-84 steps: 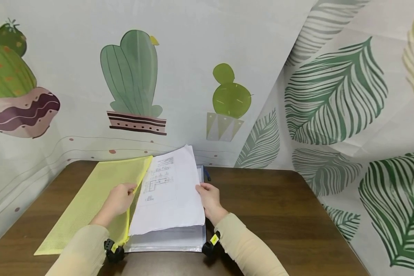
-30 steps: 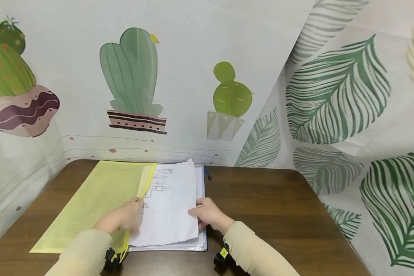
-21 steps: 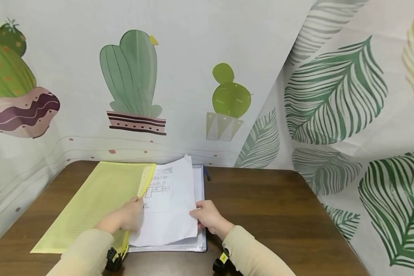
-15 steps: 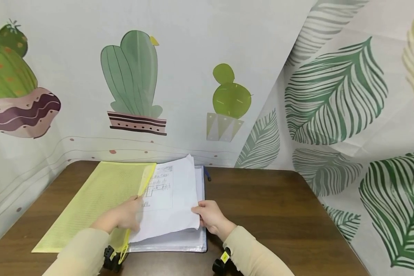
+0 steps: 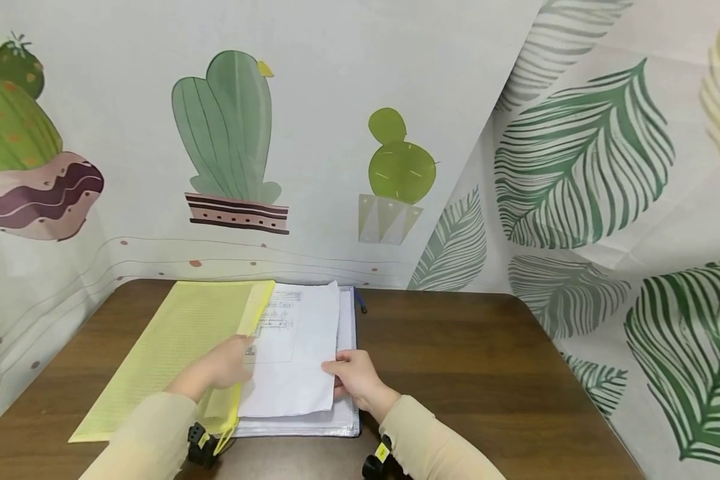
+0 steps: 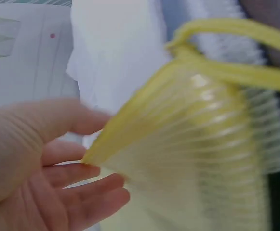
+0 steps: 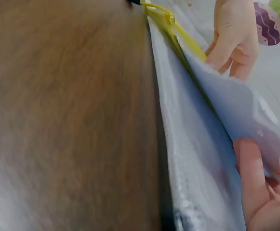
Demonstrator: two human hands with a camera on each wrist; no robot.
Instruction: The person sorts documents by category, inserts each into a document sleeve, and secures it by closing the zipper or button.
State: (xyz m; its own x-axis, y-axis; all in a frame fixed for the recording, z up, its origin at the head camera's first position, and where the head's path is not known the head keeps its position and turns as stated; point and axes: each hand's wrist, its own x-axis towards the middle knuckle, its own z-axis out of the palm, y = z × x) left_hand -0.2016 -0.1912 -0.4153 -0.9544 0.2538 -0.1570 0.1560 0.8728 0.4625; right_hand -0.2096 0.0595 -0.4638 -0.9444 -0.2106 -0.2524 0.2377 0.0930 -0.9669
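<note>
A yellow mesh zip pouch [image 5: 156,353] lies on the left, and my left hand [image 5: 219,367] pinches its opening edge between thumb and fingers. The left wrist view shows that edge lifted, with a yellow cord at its corner. White paper sheets [image 5: 294,387] with printed diagrams have their left part under the pouch's top layer. My right hand [image 5: 360,380] pinches the sheets' right edge, thumb on top. Beneath the sheets lies a clear pouch [image 5: 336,428] with a dark blue edge. In the right wrist view the sheets [image 7: 246,110] bow up above it.
The brown wooden table [image 5: 456,373] extends to the right. A blue zip pull [image 5: 361,301] sticks out at the clear pouch's upper right. Behind the table hangs a white cloth [image 5: 324,133] printed with cacti and leaves.
The sheets have come down and shifted left, further under the yellow pouch's top layer. My right hand moved left with them. The pouch's lower right corner has moved slightly right.
</note>
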